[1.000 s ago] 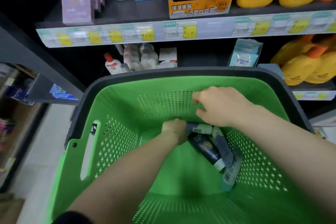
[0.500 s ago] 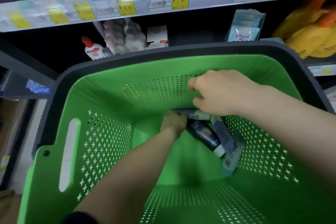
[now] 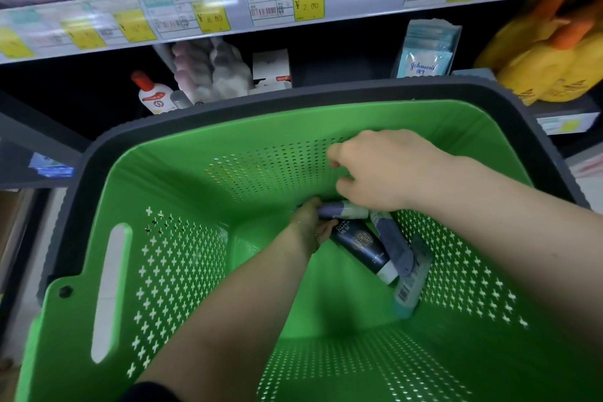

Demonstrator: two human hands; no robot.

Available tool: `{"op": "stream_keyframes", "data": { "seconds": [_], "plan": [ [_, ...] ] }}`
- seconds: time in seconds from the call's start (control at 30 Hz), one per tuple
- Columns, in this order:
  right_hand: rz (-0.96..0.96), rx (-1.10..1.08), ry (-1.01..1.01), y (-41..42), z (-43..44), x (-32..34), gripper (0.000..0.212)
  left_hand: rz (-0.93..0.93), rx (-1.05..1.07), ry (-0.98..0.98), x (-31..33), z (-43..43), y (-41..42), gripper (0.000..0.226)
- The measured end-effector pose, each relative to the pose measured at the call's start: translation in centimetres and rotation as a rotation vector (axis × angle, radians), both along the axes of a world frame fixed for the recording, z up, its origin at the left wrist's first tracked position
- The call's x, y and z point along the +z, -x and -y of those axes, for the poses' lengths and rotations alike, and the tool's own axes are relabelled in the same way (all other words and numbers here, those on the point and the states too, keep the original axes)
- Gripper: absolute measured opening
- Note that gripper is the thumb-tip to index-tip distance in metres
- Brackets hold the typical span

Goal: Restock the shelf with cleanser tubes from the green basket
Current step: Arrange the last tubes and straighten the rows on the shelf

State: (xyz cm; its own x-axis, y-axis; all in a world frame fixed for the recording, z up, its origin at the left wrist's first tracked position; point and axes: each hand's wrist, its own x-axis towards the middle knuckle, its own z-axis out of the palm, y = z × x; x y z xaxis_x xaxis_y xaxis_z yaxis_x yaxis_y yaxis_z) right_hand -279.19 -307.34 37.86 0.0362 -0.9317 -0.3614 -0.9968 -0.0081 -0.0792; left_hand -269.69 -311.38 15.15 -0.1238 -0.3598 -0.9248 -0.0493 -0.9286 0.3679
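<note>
Green basket (image 3: 163, 173) fills the view, its dark grey rim up close to the shelving. Behind the rim at left, a white bottle (image 3: 153, 99) with a red cap sits on the lower shelf. A price-tag strip (image 3: 208, 15) runs along the shelf edge above it.

Left hand (image 3: 308, 223) is deep in the basket at the far wall. Fingers above and thumb below pinch the left end of the lilac-grey tube (image 3: 342, 209), which lies crosswise.

The dark navy tube (image 3: 359, 245) is just below it, slanted, white cap toward the camera, and touches the left thumb.

Right hand (image 3: 381, 170) is knuckles-up over the tubes with fingers curled under. Fingertips are hidden, so I can't tell if it holds anything.

The grey-blue tube (image 3: 393, 243) lies alongside the navy one, its top end under the right hand. The teal tube (image 3: 412, 285), barcode up, rests against the right wall.

Past the rim at right are a Johnson's packet (image 3: 424, 55), then yellow bottles (image 3: 548, 59).
</note>
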Motion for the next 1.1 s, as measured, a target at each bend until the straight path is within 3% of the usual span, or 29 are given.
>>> {"op": "stream_keyframes", "data": {
  "seconds": [0.3,0.63,0.7,0.8,0.93,1.1],
  "plan": [
    [0.009,-0.017,-0.012,0.1,0.1,-0.1,0.032,-0.064,-0.104,-0.04,1.6,0.9,-0.8,0.014],
    [0.006,-0.026,-0.032,0.3,0.3,-0.5,0.033,-0.024,-0.443,-0.018,5.9,2.8,-1.4,0.014],
    [0.01,-0.023,-0.037,0.3,0.3,-0.5,0.034,-0.006,-0.456,0.009,6.8,3.0,-1.8,0.012],
    [0.013,-0.022,-0.045,0.3,0.3,-0.5,0.034,0.017,-0.491,0.048,8.3,3.1,-2.8,0.03],
    [0.0,-0.022,-0.067,0.3,0.3,-0.5,0.036,0.045,-0.526,0.071,10.9,2.7,-3.5,0.005],
    [0.032,0.004,-0.093,-0.3,-0.1,-1.1,0.038,0.061,-0.479,0.134,13.5,2.5,-4.3,0.016]
  ]
}}
